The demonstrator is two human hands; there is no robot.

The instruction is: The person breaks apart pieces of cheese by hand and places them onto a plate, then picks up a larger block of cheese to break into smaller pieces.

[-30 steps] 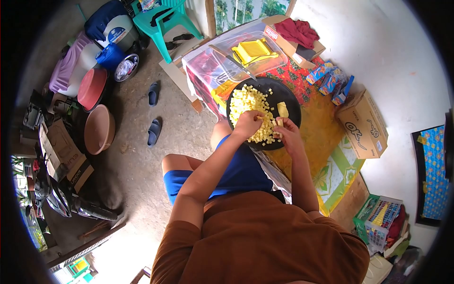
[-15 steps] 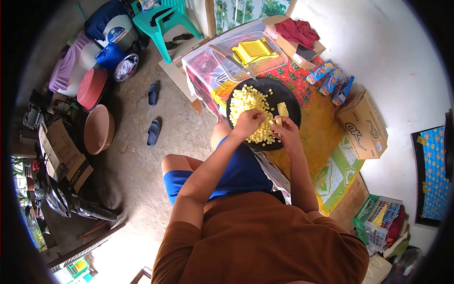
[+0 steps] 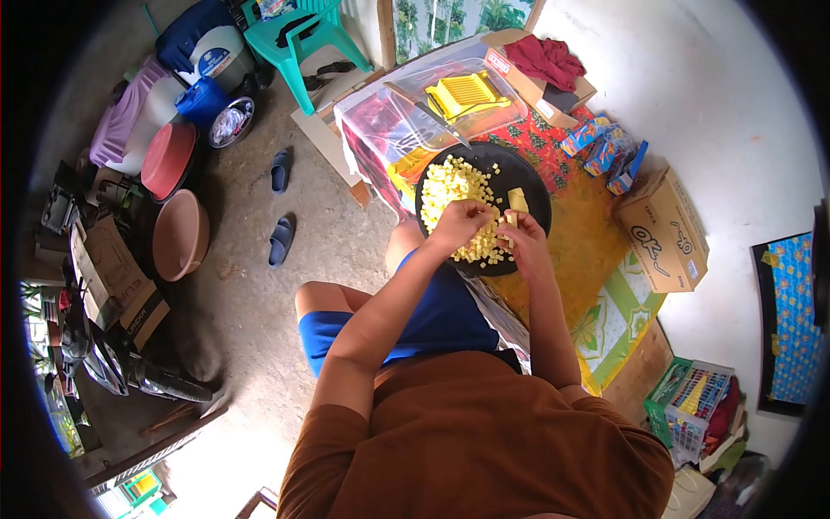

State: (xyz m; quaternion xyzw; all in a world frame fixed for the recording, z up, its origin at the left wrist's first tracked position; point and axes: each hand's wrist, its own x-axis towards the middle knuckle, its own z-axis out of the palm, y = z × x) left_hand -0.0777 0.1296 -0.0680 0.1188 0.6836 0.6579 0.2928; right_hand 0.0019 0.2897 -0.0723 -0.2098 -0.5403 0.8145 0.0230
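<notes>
A round black tray (image 3: 536, 173) holds a heap of small pale yellow food cubes (image 3: 450, 183), denser on its left side. A larger pale yellow block (image 3: 517, 200) lies at the right, just beyond my right hand. My right hand (image 3: 526, 239) is closed on a pale yellow piece (image 3: 510, 220), held upright between thumb and fingers. Over the heap, my left hand (image 3: 462, 225) is closed with its fingertips pinched, facing the right hand. Whatever is in that pinch is hidden. The kind of food cannot be made out for certain.
A knife (image 3: 432, 117) lies across the clear plastic box lid beyond the tray, near a yellow slotted rack (image 3: 467, 93). Cardboard boxes (image 3: 664, 233) and blue packets (image 3: 601, 147) stand to the right. Slippers (image 3: 281, 240), basins (image 3: 181, 235) and a green chair (image 3: 298, 43) are at left.
My left hand has shifted very slightly to the right, toward the right hand. The right hand's fingers have moved a little around the yellow piece.
</notes>
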